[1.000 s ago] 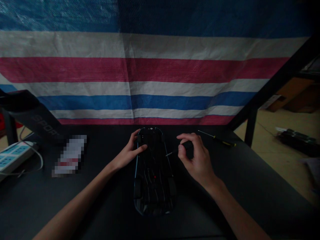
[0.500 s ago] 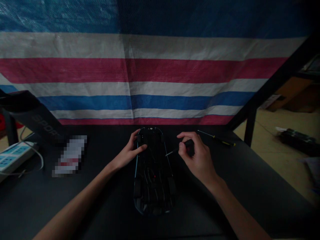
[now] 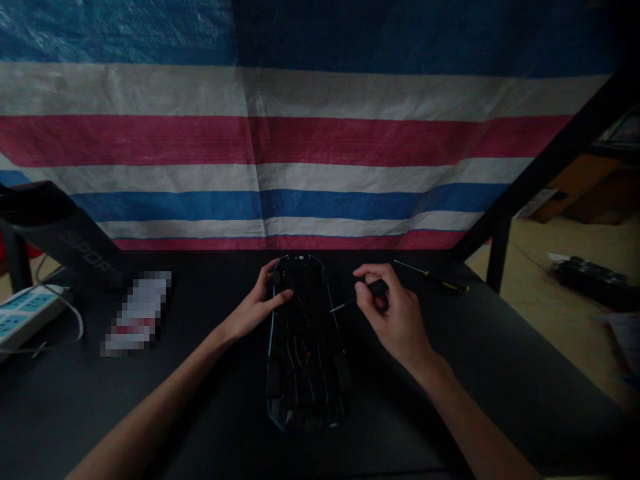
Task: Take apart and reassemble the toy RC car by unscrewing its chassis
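A toy car (image 3: 305, 340) lies upside down on the dark table, its black underside and wheels facing up. My left hand (image 3: 263, 299) grips its far left side, thumb over the underside and fingers against the edge. My right hand (image 3: 393, 307) is closed around the dark handle of a screwdriver (image 3: 343, 306). The thin shaft points left, its tip at the car's right edge; whether it touches the car I cannot tell. Behind my right hand lies a second screwdriver (image 3: 447, 283) with a black and yellow handle.
On the left stand a dark cylindrical container marked SPORT (image 3: 75, 240) and a white power strip (image 3: 30, 310) with a cable. A blurred-out packet (image 3: 137, 313) lies near them. A striped tarp (image 3: 310, 140) hangs behind the table (image 3: 215, 413). Dark items lie on the floor at right.
My right hand has turned slightly around the screwdriver handle, its fingers a little shifted. The car and my left hand keep their places; the whole view has moved very slightly.
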### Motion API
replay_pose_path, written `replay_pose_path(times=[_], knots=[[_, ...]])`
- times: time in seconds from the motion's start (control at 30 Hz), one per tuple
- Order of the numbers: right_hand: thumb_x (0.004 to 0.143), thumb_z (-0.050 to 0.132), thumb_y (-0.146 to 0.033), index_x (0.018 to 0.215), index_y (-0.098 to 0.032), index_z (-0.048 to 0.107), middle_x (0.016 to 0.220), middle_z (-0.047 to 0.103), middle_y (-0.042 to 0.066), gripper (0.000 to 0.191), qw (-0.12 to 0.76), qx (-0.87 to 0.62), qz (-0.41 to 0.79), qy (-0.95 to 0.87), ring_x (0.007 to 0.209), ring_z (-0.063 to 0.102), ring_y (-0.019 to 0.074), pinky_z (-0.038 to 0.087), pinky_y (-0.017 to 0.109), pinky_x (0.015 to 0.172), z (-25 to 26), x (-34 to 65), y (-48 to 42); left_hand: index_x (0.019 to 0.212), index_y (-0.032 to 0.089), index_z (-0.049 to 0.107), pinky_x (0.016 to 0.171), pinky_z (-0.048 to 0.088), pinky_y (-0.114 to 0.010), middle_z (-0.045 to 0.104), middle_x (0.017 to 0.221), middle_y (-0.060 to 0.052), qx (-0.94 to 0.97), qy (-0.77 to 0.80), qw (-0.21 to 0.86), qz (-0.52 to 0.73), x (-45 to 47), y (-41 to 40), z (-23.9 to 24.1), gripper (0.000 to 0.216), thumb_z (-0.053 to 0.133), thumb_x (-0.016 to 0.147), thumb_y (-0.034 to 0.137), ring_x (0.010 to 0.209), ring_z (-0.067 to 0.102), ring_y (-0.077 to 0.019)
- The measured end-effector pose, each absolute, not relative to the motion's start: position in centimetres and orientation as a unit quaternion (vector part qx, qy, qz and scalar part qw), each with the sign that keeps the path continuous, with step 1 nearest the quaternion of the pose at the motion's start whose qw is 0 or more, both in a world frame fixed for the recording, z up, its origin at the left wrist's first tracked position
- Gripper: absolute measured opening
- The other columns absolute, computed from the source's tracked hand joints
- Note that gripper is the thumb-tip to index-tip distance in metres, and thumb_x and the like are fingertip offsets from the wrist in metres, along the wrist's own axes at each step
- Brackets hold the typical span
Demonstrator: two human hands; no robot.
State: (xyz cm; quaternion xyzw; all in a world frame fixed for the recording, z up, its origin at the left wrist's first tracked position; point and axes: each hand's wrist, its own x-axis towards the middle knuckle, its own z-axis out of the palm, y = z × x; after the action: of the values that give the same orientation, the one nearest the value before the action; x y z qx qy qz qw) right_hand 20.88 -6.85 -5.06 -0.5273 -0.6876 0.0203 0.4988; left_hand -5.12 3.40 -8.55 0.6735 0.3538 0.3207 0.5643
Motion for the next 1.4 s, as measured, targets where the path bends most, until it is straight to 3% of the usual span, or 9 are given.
replay_pose_path(times=[0.27, 0.53, 0.73, 0.9, 1.07, 1.23, 1.4], knots=[[0.097, 0.055, -0.020, 0.113, -0.024, 0.057, 0.086, 0.062, 0.000, 0.017, 0.491, -0.509, -0.002, -0.707, 0.080, 0.064, 0.0180, 0.052, 0.033, 0.077, -4.9, 21.2, -6.8, 0.160, 0.031, 0.026, 0.124, 0.035, -0.059, 0.048, 0.160, -0.014, 0.678, 0.354, 0.559, 0.320, -5.1, 3.3, -8.4, 0.078, 0.067, 0.097, 0.049, 0.147, 0.047, -0.0363], [0.102, 0.059, -0.030, 0.101, -0.026, 0.062, 0.088, 0.068, 0.000, 0.005, 0.512, -0.532, -0.007, -0.674, 0.077, 0.066, 0.0161, 0.047, 0.024, 0.057, -5.2, 20.8, -7.0, 0.160, 0.029, 0.025, 0.123, 0.035, -0.060, 0.050, 0.155, -0.016, 0.674, 0.348, 0.565, 0.324, -5.0, 3.5, -8.7, 0.081, 0.069, 0.095, 0.051, 0.145, 0.048, -0.0369], [0.102, 0.052, -0.025, 0.122, -0.025, 0.059, 0.100, 0.068, 0.004, 0.021, 0.495, -0.506, -0.036, -0.706, 0.090, 0.067, 0.0210, 0.055, 0.038, 0.084, -5.2, 21.2, -6.7, 0.159, 0.031, 0.026, 0.123, 0.034, -0.060, 0.050, 0.155, -0.014, 0.673, 0.354, 0.564, 0.323, -5.0, 3.3, -8.5, 0.079, 0.069, 0.096, 0.050, 0.145, 0.047, -0.0367], [0.102, 0.059, -0.027, 0.111, -0.027, 0.063, 0.100, 0.071, 0.003, 0.010, 0.480, -0.520, -0.033, -0.705, 0.084, 0.064, 0.0197, 0.050, 0.031, 0.068, -4.8, 21.3, -6.8, 0.159, 0.031, 0.027, 0.124, 0.034, -0.059, 0.050, 0.156, -0.014, 0.676, 0.354, 0.562, 0.320, -5.1, 3.2, -8.3, 0.078, 0.068, 0.096, 0.049, 0.146, 0.047, -0.0364], [0.101, 0.052, -0.024, 0.119, -0.025, 0.060, 0.098, 0.068, 0.004, 0.020, 0.480, -0.497, -0.041, -0.722, 0.091, 0.066, 0.0225, 0.052, 0.039, 0.084, -4.6, 21.3, -6.8, 0.160, 0.032, 0.025, 0.124, 0.035, -0.055, 0.048, 0.159, -0.012, 0.676, 0.349, 0.564, 0.320, -5.2, 3.4, -8.6, 0.078, 0.068, 0.097, 0.049, 0.147, 0.047, -0.0345], [0.102, 0.057, -0.024, 0.109, -0.027, 0.063, 0.087, 0.066, 0.000, 0.010, 0.478, -0.515, -0.028, -0.711, 0.074, 0.061, 0.0175, 0.048, 0.031, 0.067, -4.3, 21.2, -7.1, 0.161, 0.030, 0.025, 0.124, 0.034, -0.057, 0.048, 0.160, -0.014, 0.678, 0.349, 0.561, 0.322, -5.1, 3.5, -8.7, 0.079, 0.068, 0.097, 0.049, 0.147, 0.047, -0.0349], [0.102, 0.051, -0.023, 0.120, -0.026, 0.061, 0.097, 0.069, 0.003, 0.021, 0.465, -0.507, -0.016, -0.726, 0.089, 0.066, 0.0213, 0.053, 0.036, 0.080, -4.0, 21.1, -7.2, 0.162, 0.031, 0.024, 0.125, 0.034, -0.058, 0.047, 0.161, -0.013, 0.668, 0.359, 0.566, 0.323, -5.1, 3.1, -8.6, 0.079, 0.068, 0.098, 0.048, 0.148, 0.046, -0.0354]])
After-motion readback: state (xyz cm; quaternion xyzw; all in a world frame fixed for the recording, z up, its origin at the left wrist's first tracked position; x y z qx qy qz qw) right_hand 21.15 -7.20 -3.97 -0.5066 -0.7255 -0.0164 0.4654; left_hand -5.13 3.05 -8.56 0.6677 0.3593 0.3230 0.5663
